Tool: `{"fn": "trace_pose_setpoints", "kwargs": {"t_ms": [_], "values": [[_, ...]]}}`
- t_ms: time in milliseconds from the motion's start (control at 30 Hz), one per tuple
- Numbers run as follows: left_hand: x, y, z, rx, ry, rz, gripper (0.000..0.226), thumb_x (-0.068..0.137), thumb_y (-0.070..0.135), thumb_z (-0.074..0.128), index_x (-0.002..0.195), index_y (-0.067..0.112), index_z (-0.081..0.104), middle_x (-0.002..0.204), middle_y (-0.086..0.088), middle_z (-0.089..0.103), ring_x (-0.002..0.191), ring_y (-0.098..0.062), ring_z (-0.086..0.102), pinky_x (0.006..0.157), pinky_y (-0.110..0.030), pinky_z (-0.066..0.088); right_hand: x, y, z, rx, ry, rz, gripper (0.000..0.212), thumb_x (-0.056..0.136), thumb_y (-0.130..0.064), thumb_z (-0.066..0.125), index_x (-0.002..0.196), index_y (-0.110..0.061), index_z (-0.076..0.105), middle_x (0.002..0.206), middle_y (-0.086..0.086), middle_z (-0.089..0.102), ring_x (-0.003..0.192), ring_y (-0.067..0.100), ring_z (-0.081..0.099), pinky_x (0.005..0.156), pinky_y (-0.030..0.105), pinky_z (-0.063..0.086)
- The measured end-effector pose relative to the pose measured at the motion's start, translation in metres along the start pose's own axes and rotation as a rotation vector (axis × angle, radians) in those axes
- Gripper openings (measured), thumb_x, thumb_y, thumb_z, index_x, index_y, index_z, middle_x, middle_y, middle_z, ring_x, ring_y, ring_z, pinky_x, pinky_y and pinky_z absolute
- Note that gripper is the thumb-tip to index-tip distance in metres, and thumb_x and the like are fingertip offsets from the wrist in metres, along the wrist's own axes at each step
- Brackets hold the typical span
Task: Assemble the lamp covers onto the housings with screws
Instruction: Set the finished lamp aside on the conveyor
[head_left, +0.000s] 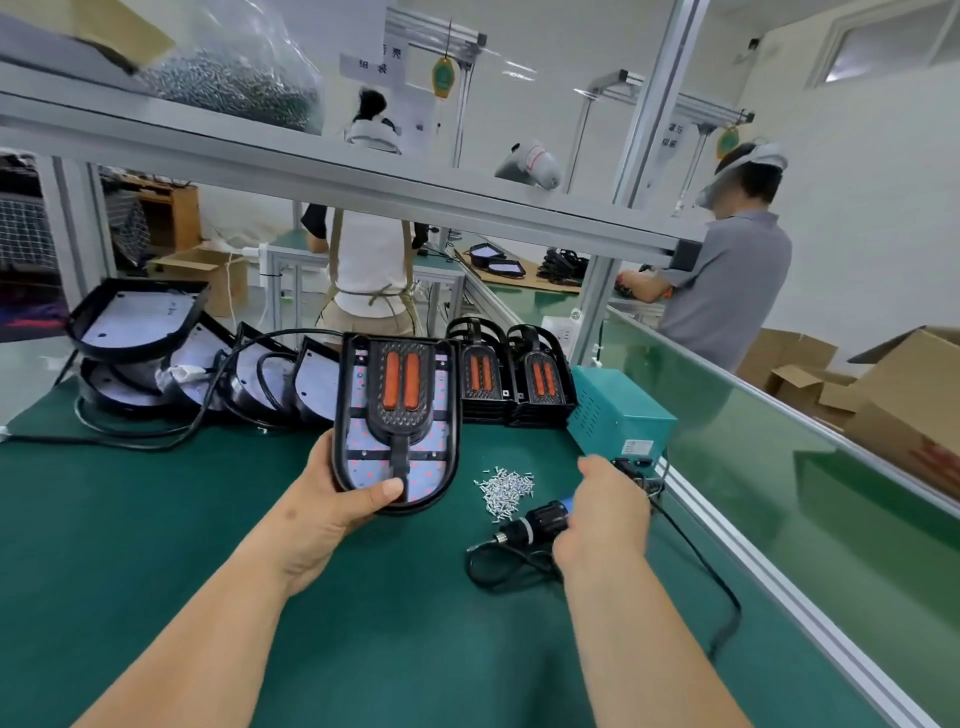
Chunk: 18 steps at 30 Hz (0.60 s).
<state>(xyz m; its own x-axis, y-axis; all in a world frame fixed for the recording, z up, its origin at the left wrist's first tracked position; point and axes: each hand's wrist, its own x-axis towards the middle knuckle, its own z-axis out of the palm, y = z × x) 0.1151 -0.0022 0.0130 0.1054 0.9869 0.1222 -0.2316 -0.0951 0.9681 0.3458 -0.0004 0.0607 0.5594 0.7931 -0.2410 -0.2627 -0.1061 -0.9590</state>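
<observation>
Fingers of the left hand (326, 500) are curled round the near end of a lamp housing (358, 415), with the thumb pressed on its lower rim. The unit is held tilted up above the middle of the green work surface (260, 597). A black cover (401, 415) with two orange strips is seated in the housing's face. The right hand (605, 514) is clenched round an electric screwdriver (537, 522), whose bit is pointed left, low over the surface near its right edge. A loose heap of screws (505, 488) is spread just beyond the screwdriver, between the housing and a teal power box (618, 415) set by the right edge. Along the far edge, two stacks of covers (514, 379) are lined up right of centre. Open housings (156, 353) with cables are piled toward the far left corner.
</observation>
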Motion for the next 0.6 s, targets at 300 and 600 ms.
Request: {"fn": "trace_pose_setpoints", "kwargs": {"t_ms": [300, 600], "values": [[0.007, 0.018, 0.000, 0.286, -0.084, -0.109, 0.081, 0.063, 0.052, 0.086, 0.133, 0.032, 0.050, 0.121, 0.003, 0.069, 0.111, -0.015, 0.064, 0.094, -0.036, 0.052, -0.021, 0.033, 0.065, -0.128, -0.385, -0.129, 0.040, 0.103, -0.048, 0.041, 0.110, -0.016, 0.064, 0.110, 0.004, 0.069, 0.107, 0.027, 0.062, 0.099, 0.045, 0.048], [0.038, 0.035, -0.130, 1.551, 0.381, -0.502, 0.074, 0.083, 0.073, 0.055, 0.141, 0.028, 0.047, 0.146, -0.007, 0.042, 0.135, -0.033, 0.041, 0.108, -0.043, 0.037, -0.007, 0.029, 0.056, -0.025, -0.426, -0.114, 0.039, 0.102, -0.049, 0.046, 0.099, -0.018, 0.070, 0.106, 0.003, 0.074, 0.109, 0.031, 0.065, 0.105, 0.051, 0.046]]}}
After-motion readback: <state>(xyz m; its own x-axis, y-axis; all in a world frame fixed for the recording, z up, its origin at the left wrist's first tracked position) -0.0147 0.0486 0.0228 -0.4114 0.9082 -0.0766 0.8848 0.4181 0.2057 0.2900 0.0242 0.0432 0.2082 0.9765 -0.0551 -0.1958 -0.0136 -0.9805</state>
